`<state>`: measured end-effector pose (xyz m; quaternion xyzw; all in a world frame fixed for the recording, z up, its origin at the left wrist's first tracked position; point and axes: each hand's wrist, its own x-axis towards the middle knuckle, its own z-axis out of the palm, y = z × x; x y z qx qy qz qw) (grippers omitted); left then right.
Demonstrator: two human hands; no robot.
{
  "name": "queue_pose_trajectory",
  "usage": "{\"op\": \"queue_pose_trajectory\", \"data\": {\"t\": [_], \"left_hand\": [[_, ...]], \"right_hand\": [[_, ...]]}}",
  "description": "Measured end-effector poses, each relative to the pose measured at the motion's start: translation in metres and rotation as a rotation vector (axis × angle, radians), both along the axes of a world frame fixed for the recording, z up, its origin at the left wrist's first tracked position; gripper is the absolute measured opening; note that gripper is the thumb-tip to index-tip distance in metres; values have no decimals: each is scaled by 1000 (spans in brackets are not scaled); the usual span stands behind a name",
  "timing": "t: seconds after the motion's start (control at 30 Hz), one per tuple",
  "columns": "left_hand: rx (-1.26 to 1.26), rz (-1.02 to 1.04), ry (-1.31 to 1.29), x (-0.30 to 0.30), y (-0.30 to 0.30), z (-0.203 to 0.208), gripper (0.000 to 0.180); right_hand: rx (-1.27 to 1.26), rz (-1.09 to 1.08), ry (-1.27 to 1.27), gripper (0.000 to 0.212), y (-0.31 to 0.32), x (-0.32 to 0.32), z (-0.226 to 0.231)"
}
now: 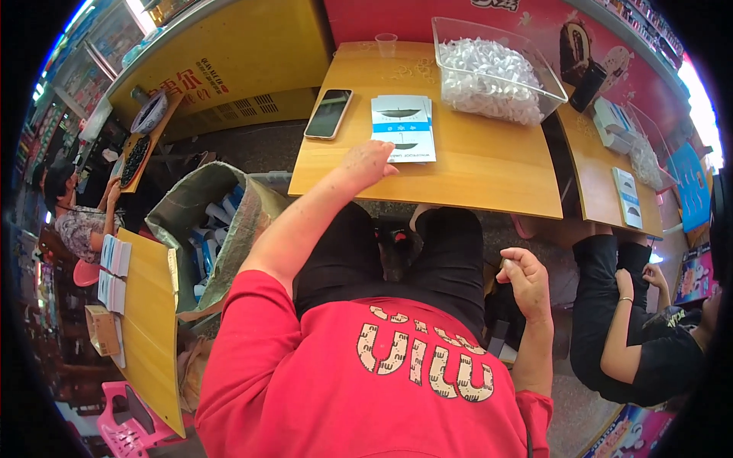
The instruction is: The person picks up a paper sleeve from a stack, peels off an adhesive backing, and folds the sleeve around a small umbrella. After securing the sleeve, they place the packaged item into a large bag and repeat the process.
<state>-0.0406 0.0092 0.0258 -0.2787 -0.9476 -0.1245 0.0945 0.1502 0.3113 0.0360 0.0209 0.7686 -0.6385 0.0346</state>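
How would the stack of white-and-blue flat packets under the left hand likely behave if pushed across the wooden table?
The stack of white-and-blue flat packets looks thin and light, so it would probably slide easily on the smooth wooden table. Its offset edges suggest the layers may fan apart under the left hand.

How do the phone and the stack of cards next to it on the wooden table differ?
The phone is a single dark, glossy slab, while the stack of cards is white with a blue band and dark shapes printed on it. The phone lies tilted and untouched; the stack of cards lies nearly square to the table edge, with the left hand at its near corner. The stack of cards is wider than the phone. Both lie flat on the wooden table.
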Motion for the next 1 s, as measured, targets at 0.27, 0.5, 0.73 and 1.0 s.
{"op": "queue_pose_trajectory", "data": {"t": [0.27,0.5,0.73,1.0], "left_hand": [[-231,-13,-208,-22,-3,-10,21],[-169,-40,-120,-21,-8,-11,10],[53,138,215,-12,-6,-16,11],[1107,117,-169,37,5,62,11]], "right_hand": [[-7,-38,-35,15,3,-4,-11],[2,31,-63,15,-4,-1,-7],[7,47,-71,16,-4,3,-8],[-2,9,12,15,-10,7,5]]}}
